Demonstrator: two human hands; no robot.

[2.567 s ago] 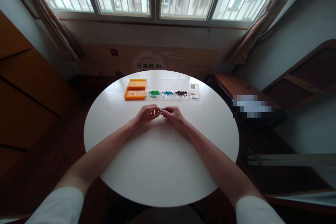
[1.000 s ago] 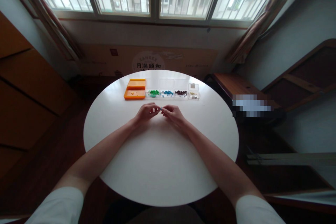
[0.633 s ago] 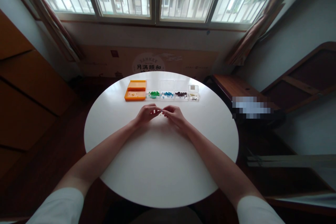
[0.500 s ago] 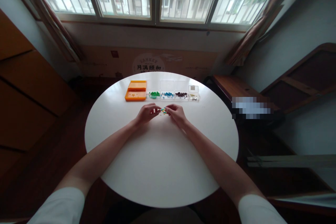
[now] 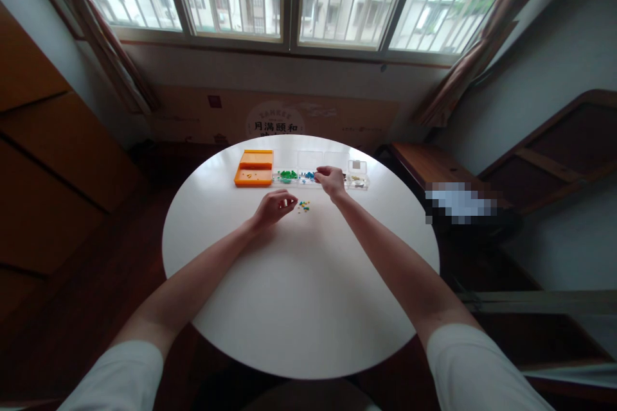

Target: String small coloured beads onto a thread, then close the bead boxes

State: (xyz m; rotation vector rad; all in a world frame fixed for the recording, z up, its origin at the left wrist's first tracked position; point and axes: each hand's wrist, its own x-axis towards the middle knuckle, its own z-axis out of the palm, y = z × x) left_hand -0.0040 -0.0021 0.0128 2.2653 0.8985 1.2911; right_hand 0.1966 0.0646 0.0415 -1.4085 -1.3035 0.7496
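Observation:
My left hand (image 5: 276, 207) rests on the white round table (image 5: 299, 295), its thumb and fingertips pinched together. Whatever the pinch holds is too small to make out. Just right of those fingertips lies a small cluster of yellow and teal pieces (image 5: 305, 208). My right hand (image 5: 331, 183) is over the row of clear boxes, fingers closed beside the blue pieces (image 5: 307, 176). It covers most of the dark brown pieces, and I cannot see what its fingertips hold. Green pieces (image 5: 288, 175) fill the box to the left.
An orange case (image 5: 253, 184) with a few small bits stands open left of the clear boxes. Pale pieces (image 5: 357, 179) are in the rightmost box. Behind the table are a large cardboard box (image 5: 183, 106) and a window; a wooden bench (image 5: 429, 164) stands to the right.
My right hand has moved away from my left hand, forward and right to the clear boxes. My left hand stays pinched near the cluster. The view has shifted slightly.

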